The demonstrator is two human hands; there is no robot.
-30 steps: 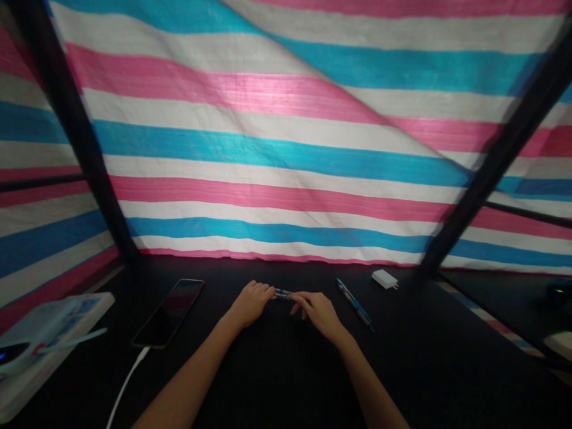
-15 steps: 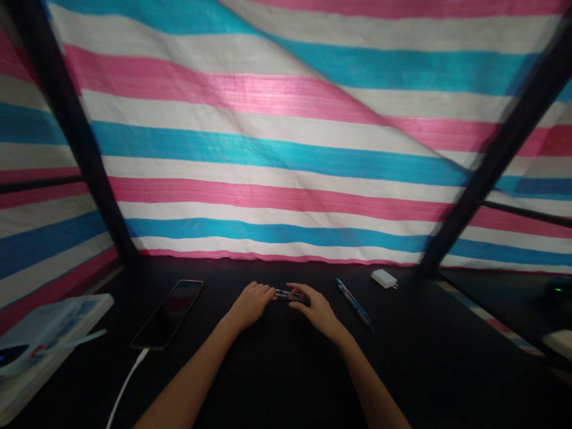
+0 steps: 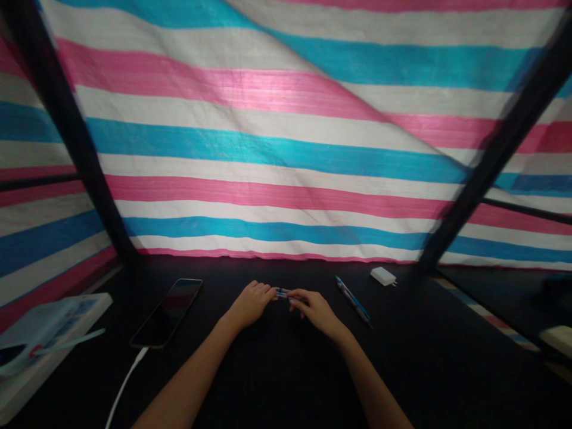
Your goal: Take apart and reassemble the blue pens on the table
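Note:
Between my two hands, low over the black table, is a slim, shiny pen-like object (image 3: 282, 292) with light and dark parts. My left hand (image 3: 252, 302) is closed around its left end. The fingers of my right hand (image 3: 313, 308) are bent and pinch its right end, which they mostly hide. Too little of the object shows to tell its exact kind. To the right of my right hand, a blue pen (image 3: 354, 302) lies slantwise on the table.
A phone (image 3: 167, 313) with a white cable (image 3: 126, 386) lies to the left. Beside it is a thick book (image 3: 67, 348) with a pale strap-like item (image 3: 74, 341) on top. A white charger plug (image 3: 383, 276) sits at the back right. Striped sheeting (image 3: 277, 190) hangs behind the black table (image 3: 277, 381).
My right hand's thumb and fingers have closed in. The dark piece visible under them before is now mostly hidden. My left hand stays in place.

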